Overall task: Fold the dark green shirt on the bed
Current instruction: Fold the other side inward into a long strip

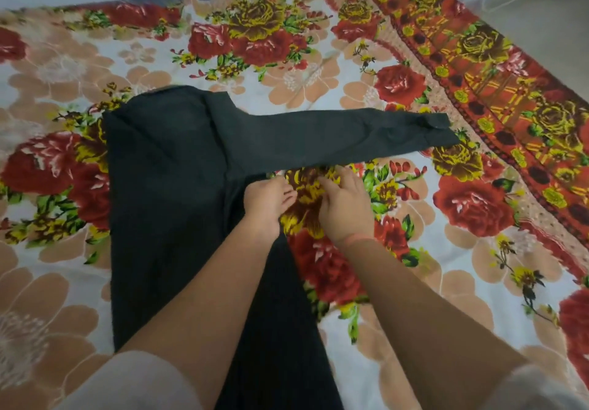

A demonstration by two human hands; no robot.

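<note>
The dark green shirt (172,167) lies flat on the flowered bedspread, its body running toward me and one long sleeve (350,132) stretched out to the right. My left hand (266,201) rests at the shirt's right edge just below the armpit, fingers curled against the cloth edge. Beside it, my right hand (342,204) lies on the bedspread just below the sleeve, fingers bent toward the left hand. Whether either hand pinches the fabric is hidden by the fingers.
The bedspread (446,282) with red and yellow roses covers the whole bed. A red patterned border (497,91) runs diagonally along the right side. A pale wall and floor (541,1) show beyond the bed's far edge.
</note>
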